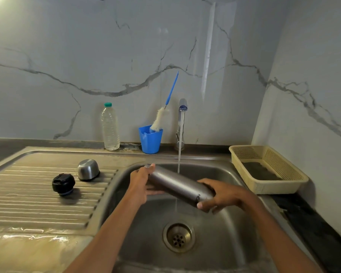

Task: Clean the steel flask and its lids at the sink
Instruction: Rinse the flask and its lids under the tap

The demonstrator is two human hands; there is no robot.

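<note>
Rinsing step: both hands grip the steel flask sideways over the sink, left hand at one end, right hand at the other, tap stream hitting its body. Steel lid and black lid wait on the drainboard; next probably calls for the bottle brush.

steel drainboard: black lid, steel cap mouth-down | back ledge: plastic bottle, blue cup | right counter: beige basket
</note>
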